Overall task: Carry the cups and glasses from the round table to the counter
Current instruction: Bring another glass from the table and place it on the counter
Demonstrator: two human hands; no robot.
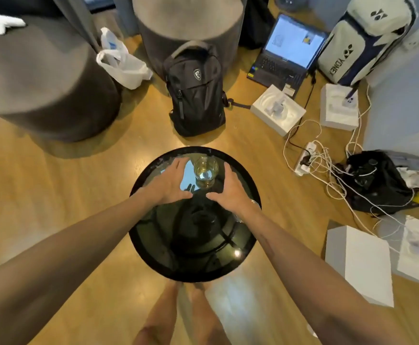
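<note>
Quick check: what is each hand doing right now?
Left hand: open, beside the glass, not gripping it.
Right hand: open, beside the glass, holding nothing.

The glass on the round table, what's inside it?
The glass holds a little yellowish liquid at the bottom. Nothing else shows inside it.

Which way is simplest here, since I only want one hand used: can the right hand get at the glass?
Probably yes: the right hand is open beside the glass, nothing between them.
</note>
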